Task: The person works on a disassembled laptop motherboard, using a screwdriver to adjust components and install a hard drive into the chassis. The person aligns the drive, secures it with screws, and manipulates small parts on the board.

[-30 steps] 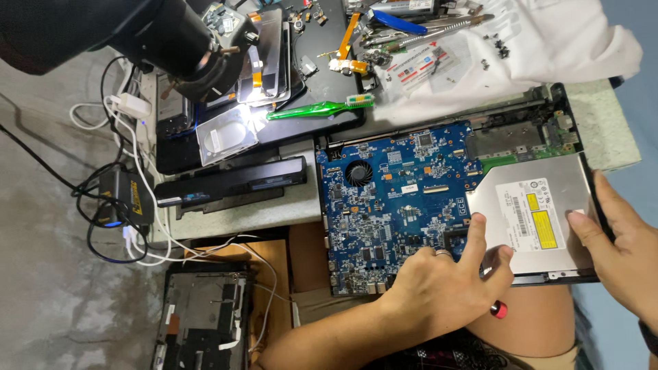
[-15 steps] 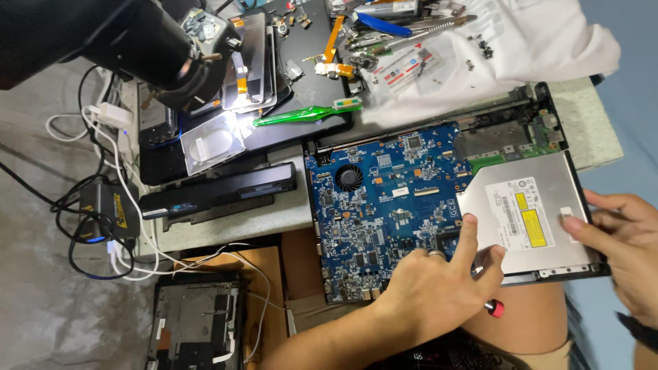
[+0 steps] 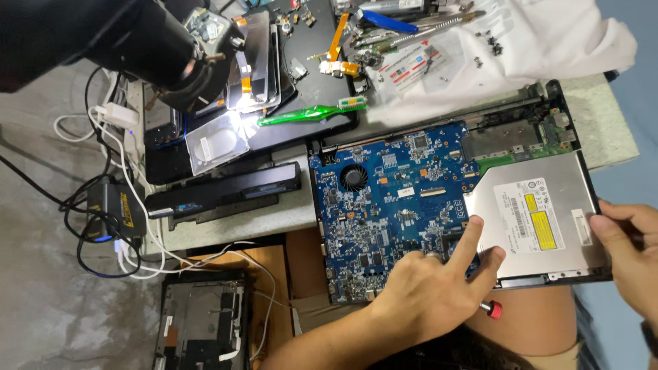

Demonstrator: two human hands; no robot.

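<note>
An opened laptop base (image 3: 548,92) shows its blue motherboard (image 3: 391,205) and a silver optical drive (image 3: 528,219) at its right side. My left hand (image 3: 428,298) lies over the board's near edge, with the index fingertip pressed on the drive's left corner and the thumb beside it. The other fingers are curled, and the red cap of a screwdriver (image 3: 491,310) sticks out beneath them. My right hand (image 3: 630,257) grips the drive's right edge with curled fingers. The laptop's near side rests over my thigh (image 3: 541,329).
A black microscope head (image 3: 157,48) with a lit lamp hangs over the bench at the upper left. Near it lie a green toothbrush (image 3: 308,113), a black battery bar (image 3: 226,192), tweezers and screws on a white cloth (image 3: 548,41). Cables and a power adapter (image 3: 110,212) trail at the left, above another laptop shell (image 3: 202,322) on the floor.
The view has drifted a little. Both hands stay on the optical drive in nearly the same places, the left index finger still at its corner.
</note>
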